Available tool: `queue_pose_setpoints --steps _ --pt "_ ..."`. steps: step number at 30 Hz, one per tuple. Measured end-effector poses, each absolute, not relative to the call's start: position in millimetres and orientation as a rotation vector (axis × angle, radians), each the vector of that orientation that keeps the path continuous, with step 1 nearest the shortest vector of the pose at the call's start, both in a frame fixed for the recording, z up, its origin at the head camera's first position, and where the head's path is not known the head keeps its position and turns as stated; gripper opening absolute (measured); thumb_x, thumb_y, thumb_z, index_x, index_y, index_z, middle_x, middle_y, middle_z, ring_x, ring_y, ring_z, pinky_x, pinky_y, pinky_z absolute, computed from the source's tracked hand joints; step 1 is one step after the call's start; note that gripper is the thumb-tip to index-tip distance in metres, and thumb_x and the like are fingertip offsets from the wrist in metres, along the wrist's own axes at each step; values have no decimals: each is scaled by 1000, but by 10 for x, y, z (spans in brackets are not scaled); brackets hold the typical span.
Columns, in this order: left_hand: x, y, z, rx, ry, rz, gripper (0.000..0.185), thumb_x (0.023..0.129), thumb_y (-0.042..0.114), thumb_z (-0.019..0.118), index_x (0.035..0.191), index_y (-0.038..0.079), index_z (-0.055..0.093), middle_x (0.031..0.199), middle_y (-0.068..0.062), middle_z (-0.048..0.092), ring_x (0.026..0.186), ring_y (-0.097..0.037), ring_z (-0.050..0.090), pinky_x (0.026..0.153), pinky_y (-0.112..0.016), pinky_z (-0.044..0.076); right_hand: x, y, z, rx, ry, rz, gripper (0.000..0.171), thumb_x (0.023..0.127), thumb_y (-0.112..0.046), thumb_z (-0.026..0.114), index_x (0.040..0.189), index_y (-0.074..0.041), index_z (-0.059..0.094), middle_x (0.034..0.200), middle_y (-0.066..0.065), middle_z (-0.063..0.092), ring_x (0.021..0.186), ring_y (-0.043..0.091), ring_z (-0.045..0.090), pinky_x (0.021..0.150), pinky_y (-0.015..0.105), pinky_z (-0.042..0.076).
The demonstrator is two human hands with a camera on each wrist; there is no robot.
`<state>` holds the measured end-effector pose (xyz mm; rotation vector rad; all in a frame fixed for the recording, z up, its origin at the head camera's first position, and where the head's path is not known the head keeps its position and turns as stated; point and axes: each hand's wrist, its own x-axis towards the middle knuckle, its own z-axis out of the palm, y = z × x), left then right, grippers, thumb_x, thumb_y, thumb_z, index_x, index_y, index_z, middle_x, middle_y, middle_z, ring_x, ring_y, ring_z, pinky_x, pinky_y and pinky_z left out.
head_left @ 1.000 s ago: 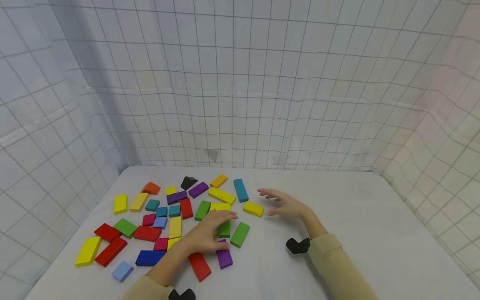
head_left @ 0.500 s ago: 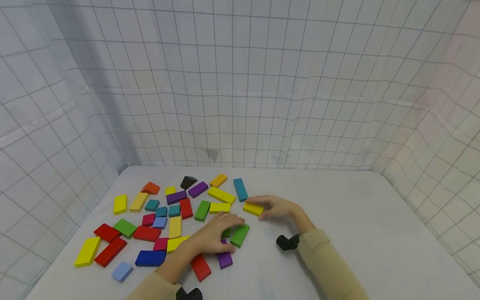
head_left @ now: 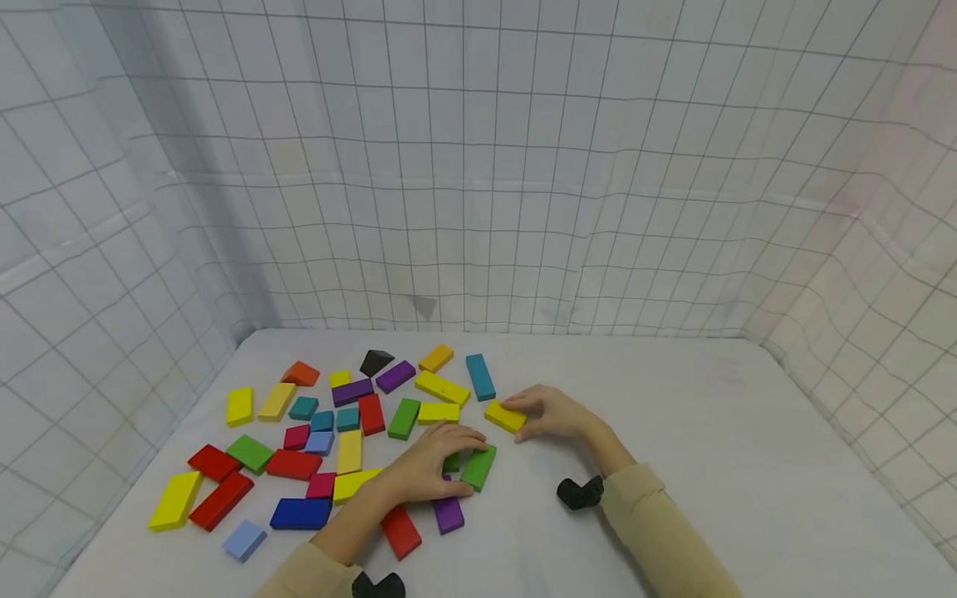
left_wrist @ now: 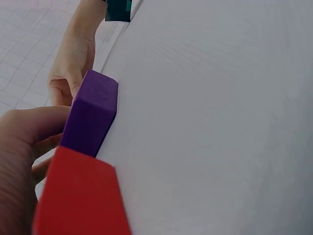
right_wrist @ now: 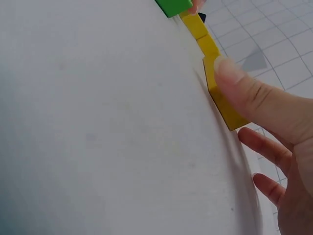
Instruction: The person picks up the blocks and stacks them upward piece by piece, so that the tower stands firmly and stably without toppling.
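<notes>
My left hand (head_left: 428,467) spans a green block (head_left: 478,470) in the head view, fingertips at its far end and thumb at its near end. Another green block (head_left: 452,463) is mostly hidden beneath that hand. A purple block (head_left: 449,514) and a red block (head_left: 401,531) lie just below it; in the left wrist view they stand beside the left thumb (left_wrist: 41,122). My right hand (head_left: 557,414) pinches a yellow block (head_left: 504,417) at its right end. The right wrist view has the thumb (right_wrist: 244,90) pressed on this yellow block (right_wrist: 226,105).
Many coloured blocks are spread over the white table's left half, among them a blue block (head_left: 301,513), a teal block (head_left: 480,377) and a black block (head_left: 376,362). A gridded white curtain (head_left: 478,183) encloses the back and sides.
My right hand has moved left onto the yellow block, which has turned slightly. My left hand has shifted right from over the blocks beside it to the green block.
</notes>
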<state>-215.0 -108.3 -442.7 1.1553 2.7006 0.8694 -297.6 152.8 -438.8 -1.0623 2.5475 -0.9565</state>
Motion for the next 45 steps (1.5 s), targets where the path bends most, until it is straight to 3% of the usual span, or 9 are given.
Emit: queue_pose_setpoints --steps 11,18,24,30,35,45 --pt "-2139 -1089 -4428 1138 2701 879 49 77 32 69 123 20 56 130 4 51 123 -18 39 106 -48 24 -3047 1497 -4323 -1112 2310 -926 59 82 -5 65 136 -15 44 142 1 40 131 23 32 107 47 24" --pt "-2140 -1077 -4418 1117 2709 878 49 77 31 69 123 21 56 129 5 51 122 -17 39 105 -47 26 -3043 1498 -4365 -1121 2382 -981 56 76 -14 74 128 -10 53 133 4 49 127 23 39 107 44 27" --pt "-2141 -1075 -4424 1121 2713 884 49 76 30 70 122 21 57 128 5 52 121 -17 40 105 -46 27 -2995 1512 -4368 -1104 2408 -989 63 75 -16 75 131 -7 48 133 5 48 126 25 38 107 46 25" --pt "-2131 -1062 -4428 1076 2734 908 48 76 36 72 120 21 58 124 6 54 116 -16 42 101 -45 33 -2944 1542 -4376 -1129 2437 -1018 58 74 -16 75 125 -7 51 126 6 50 117 25 42 103 46 30" --pt "-2117 -973 -4442 1019 2788 960 51 72 41 75 116 20 60 120 6 55 114 -17 44 98 -44 37 -2827 1715 -4386 -1072 2488 -1101 59 71 -18 78 122 -8 49 121 6 50 111 25 43 99 47 33" --pt "-2084 -535 -4448 956 2827 1151 53 70 33 78 116 12 61 120 -1 55 111 -18 50 95 -37 43 -2446 2232 -4410 -894 2589 -1181 63 69 -20 80 121 -8 47 120 6 48 108 26 44 96 49 34"
